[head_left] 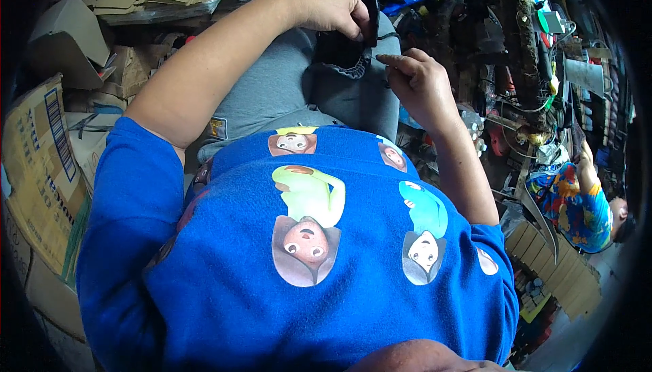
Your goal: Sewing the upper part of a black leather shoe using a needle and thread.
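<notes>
Here, left hand (339,10) holds black item (339,54) — right hand (422,86) near.

Cardboard (41,175) stacked left — grey floor (614,267) lower right.

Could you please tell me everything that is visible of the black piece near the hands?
The black piece looks flexible, perhaps fabric or rubber, with a smooth raised wall and a gathered lower edge. It sits over the lap. The left hand reaches against it with curled fingers; the right hand points toward its edge, contact unclear. Its dark middle hides detail.
</notes>
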`<state>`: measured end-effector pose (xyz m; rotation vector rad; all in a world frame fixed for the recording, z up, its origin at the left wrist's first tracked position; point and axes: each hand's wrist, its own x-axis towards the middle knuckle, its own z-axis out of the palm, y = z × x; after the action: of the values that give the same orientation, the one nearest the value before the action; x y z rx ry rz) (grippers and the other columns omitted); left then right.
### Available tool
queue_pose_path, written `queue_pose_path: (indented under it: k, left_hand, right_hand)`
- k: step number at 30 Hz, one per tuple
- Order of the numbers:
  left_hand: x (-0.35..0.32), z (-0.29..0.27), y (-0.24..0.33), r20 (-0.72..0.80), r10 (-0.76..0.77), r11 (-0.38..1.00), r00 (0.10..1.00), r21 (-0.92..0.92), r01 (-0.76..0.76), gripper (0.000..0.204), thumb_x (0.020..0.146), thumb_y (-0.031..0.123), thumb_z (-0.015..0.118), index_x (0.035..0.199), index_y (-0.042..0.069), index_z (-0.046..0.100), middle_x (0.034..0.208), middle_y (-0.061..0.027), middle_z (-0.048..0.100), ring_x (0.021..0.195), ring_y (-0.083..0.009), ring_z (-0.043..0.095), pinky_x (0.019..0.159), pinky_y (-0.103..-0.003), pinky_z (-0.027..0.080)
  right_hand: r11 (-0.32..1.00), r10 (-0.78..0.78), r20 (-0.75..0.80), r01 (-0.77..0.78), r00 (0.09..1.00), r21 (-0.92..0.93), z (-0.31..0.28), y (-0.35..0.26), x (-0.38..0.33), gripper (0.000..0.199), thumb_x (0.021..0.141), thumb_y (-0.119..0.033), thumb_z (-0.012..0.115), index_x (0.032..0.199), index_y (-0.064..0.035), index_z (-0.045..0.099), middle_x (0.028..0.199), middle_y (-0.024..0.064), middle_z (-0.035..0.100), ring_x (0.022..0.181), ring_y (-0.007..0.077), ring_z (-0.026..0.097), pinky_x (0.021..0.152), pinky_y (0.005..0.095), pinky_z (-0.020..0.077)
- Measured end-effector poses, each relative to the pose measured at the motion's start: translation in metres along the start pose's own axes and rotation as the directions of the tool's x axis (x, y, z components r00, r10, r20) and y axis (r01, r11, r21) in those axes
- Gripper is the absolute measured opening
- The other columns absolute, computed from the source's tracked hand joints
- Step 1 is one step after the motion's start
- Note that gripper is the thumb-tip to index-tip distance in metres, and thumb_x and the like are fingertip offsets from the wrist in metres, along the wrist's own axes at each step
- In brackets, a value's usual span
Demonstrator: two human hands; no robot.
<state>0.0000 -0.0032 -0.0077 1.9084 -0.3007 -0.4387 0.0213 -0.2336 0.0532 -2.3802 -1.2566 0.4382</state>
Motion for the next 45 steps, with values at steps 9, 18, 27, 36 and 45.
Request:
queue_pose_path:
  k: [9,18,27,36,45]
  left_hand:
    - [0.007,-0.003,0.009,0.042,-0.027,0.998,0.999,0.060,0.024,0.020,0.075,0.010,0.065,0.091,0.000,0.069,0.082,-0.0071,0.068,0.076,-0.0156,0.062,0.079,-0.028,0.047]
    - [0.002,-0.008,0.011,0.106,0.003,1.000,0.994,0.010,-0.004,0.023,0.075,0.006,0.062,0.097,0.000,0.068,0.086,-0.0078,0.069,0.080,-0.0154,0.063,0.083,-0.028,0.047]
    - [0.008,-0.008,0.008,0.117,0.015,0.999,0.993,0.036,-0.019,0.023,0.075,0.009,0.063,0.096,0.000,0.068,0.086,-0.0080,0.069,0.081,-0.0162,0.063,0.083,-0.030,0.048]
    - [0.014,-0.005,-0.004,0.145,0.085,0.995,0.986,-0.059,-0.077,0.028,0.072,0.012,0.068,0.096,-0.001,0.066,0.085,-0.0064,0.068,0.079,-0.0138,0.061,0.079,-0.029,0.048]
    - [0.005,0.012,-0.004,-0.148,0.128,0.960,0.981,0.268,-0.084,0.032,0.069,0.010,0.068,0.101,0.003,0.064,0.093,-0.0104,0.064,0.086,-0.0190,0.061,0.080,-0.030,0.047]
  right_hand:
    - [1.000,-0.027,0.040,0.027,0.999,0.011,-0.006,0.010,0.010,0.023,0.074,-0.006,0.062,0.095,-0.0078,0.070,0.078,0.0137,0.060,0.071,0.0305,0.061,0.065,0.0382,0.0501]
    - [1.000,-0.003,-0.042,0.003,0.999,-0.014,0.010,0.002,-0.003,0.024,0.074,-0.007,0.062,0.097,-0.0089,0.070,0.078,0.0128,0.060,0.071,0.0313,0.061,0.064,0.0390,0.0496]
    - [0.992,0.036,0.022,-0.038,0.999,0.117,0.007,0.016,0.008,0.026,0.078,-0.002,0.061,0.100,-0.0126,0.070,0.080,0.0095,0.056,0.071,0.0240,0.057,0.068,0.0322,0.0481]
    - [0.844,0.065,0.249,-0.186,0.966,0.503,0.014,0.057,0.024,0.025,0.083,0.001,0.058,0.101,-0.0104,0.070,0.085,0.0023,0.051,0.084,0.0129,0.050,0.078,0.0245,0.0416]
    - [0.887,0.101,0.028,-0.103,0.995,0.450,0.029,0.035,0.017,0.018,0.078,-0.005,0.069,0.095,-0.0095,0.070,0.079,0.0014,0.053,0.070,0.0108,0.053,0.065,0.0257,0.0453]
